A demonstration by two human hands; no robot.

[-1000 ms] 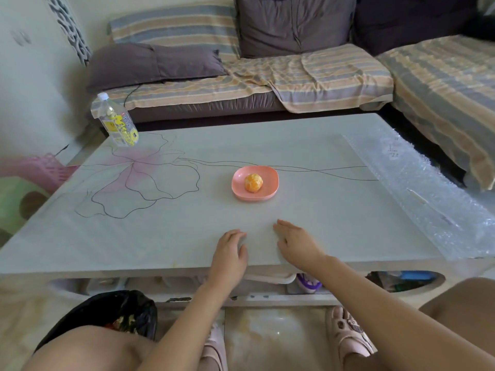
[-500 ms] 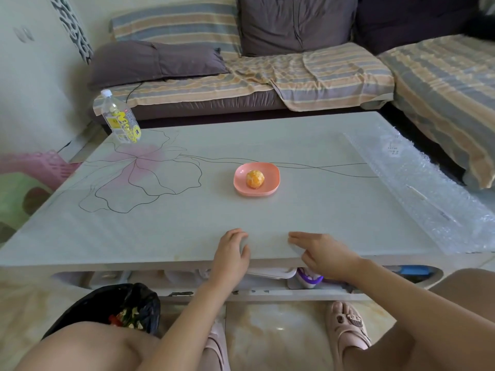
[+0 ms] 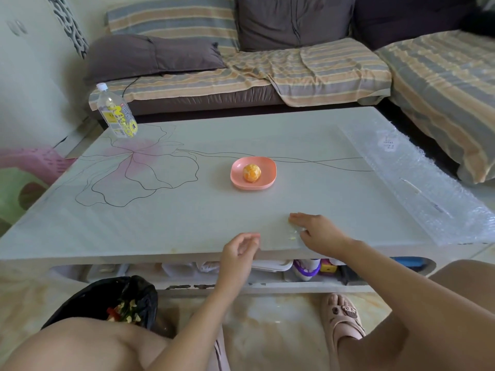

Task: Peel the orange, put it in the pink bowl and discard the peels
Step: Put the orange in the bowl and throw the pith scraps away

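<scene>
Peeled orange [image 3: 251, 172] in pink bowl [image 3: 270, 167], peels [image 3: 125, 311] in black bag [image 3: 143, 293]; left hand [image 3: 239, 250], right hand [image 3: 320, 234]: fingers relaxed, empty.

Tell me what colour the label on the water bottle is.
Yellow, with dark lettering, on the clear water bottle at the table's far left corner; head view.

Peeled orange [image 3: 251, 172] sits in the bowl [image 3: 270, 167] on the table [image 3: 187, 223]. The right hand [image 3: 318, 231] lies flat, touching small peel scraps [image 3: 293, 232] near the front edge; the left hand [image 3: 239, 250] is cupped at that edge, nearby.
</scene>
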